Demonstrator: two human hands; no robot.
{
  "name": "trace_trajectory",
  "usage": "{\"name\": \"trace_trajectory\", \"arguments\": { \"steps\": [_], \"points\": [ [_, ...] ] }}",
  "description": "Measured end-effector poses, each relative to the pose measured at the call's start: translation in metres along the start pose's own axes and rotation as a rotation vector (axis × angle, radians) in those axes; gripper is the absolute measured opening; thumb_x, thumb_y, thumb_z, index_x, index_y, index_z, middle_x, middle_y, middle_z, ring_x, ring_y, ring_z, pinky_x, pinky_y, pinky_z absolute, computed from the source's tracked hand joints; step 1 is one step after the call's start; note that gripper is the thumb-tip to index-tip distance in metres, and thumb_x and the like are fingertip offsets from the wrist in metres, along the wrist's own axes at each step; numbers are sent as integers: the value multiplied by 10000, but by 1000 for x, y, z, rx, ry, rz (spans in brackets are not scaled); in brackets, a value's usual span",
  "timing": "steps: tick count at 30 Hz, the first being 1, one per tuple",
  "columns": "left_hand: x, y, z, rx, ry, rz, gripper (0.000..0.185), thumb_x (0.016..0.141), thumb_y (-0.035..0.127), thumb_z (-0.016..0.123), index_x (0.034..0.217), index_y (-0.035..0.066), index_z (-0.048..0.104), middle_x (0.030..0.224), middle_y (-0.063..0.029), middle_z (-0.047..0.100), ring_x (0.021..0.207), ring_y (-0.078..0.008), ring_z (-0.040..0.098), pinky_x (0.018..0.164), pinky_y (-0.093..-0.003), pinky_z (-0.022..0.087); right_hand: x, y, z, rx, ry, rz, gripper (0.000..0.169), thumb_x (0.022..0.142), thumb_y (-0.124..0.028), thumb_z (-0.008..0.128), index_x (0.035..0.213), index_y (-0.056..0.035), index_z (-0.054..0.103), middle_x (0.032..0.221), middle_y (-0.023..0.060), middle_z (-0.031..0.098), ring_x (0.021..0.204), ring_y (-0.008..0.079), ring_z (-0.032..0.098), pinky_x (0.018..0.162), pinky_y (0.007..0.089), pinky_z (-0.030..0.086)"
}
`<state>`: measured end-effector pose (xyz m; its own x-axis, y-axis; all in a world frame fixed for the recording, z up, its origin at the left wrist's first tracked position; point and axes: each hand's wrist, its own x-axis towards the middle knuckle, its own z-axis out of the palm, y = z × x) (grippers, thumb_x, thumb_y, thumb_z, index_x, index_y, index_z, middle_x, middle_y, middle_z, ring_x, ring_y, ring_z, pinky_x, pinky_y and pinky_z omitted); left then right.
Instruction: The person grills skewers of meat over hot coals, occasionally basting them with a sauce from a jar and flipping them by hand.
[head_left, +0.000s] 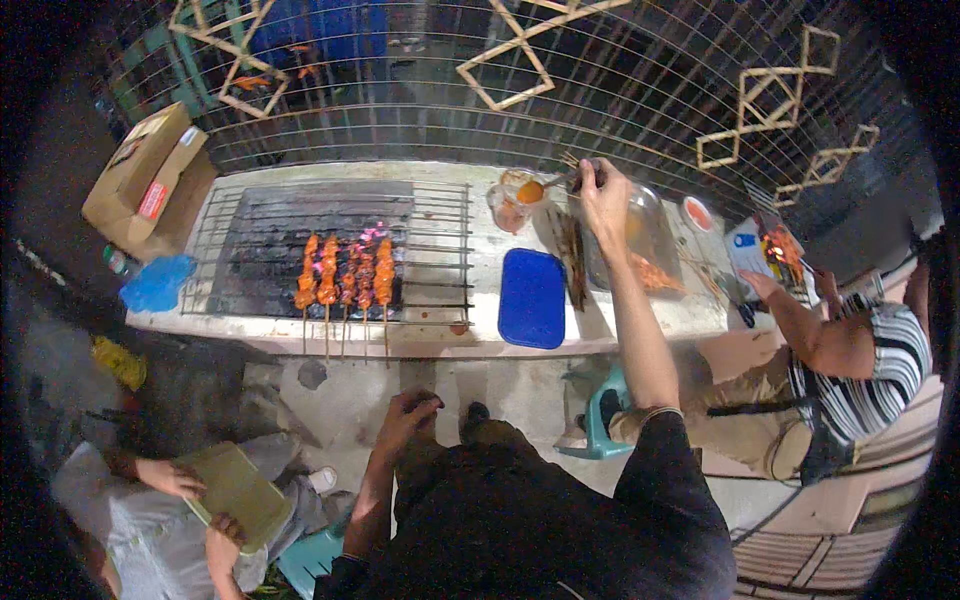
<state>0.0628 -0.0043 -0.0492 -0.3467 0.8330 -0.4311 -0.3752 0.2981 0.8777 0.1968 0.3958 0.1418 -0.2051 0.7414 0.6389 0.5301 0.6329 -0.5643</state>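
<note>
My right hand (604, 196) is raised over the counter, gripping a utensil by its handle. The utensil's orange, sauce-coated head (529, 193) hangs over clear tubs (508, 214) of sauce; whether it is a brush or a spoon is unclear. My left hand (412, 412) is low by my thigh, fingers loosely curled, with no held object visible. Several skewers of orange-glazed meat (328, 270) lie side by side on a wire grill grate (442, 247), their sticks over the counter's front edge. Embers (373, 234) glow pink beneath them.
A blue lid (532, 298), thin sticks (574, 262) and a clear container of marinated meat (652, 274) lie to the right. Left are a cardboard box (146, 184) and blue plastic bag (157, 283). A seated person holds a tray-like panel (238, 495); another person (862, 360) tends glowing food at right.
</note>
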Motion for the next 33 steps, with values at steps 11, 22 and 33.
{"name": "trace_trajectory", "arguments": {
  "steps": [11,22,33],
  "points": [
    [-29,-5,9,-25,107,70,208,910,227,650,911,21,677,670,19,580,550,-60,465,483,-233,329,3,37,52,-7,-214,-128,380,905,-310,651,891,68,689,789,242,676,750,371,673,698,427,504],
    [-16,-1,-1,133,104,-15,239,931,257,633,932,23,683,679,-4,592,593,-82,503,510,-254,364,7,70,35,-125,-105,-78,442,923,-351,635,1072,62,686,864,192,714,712,230,679,709,361,511],
    [-13,-25,-15,343,129,-64,359,967,306,598,882,-28,698,686,-54,649,594,-112,587,506,-275,456,-137,-26,-143,567,-171,-193,44,683,42,632,671,33,673,620,82,627,554,166,579,553,275,448]
  ]
}}
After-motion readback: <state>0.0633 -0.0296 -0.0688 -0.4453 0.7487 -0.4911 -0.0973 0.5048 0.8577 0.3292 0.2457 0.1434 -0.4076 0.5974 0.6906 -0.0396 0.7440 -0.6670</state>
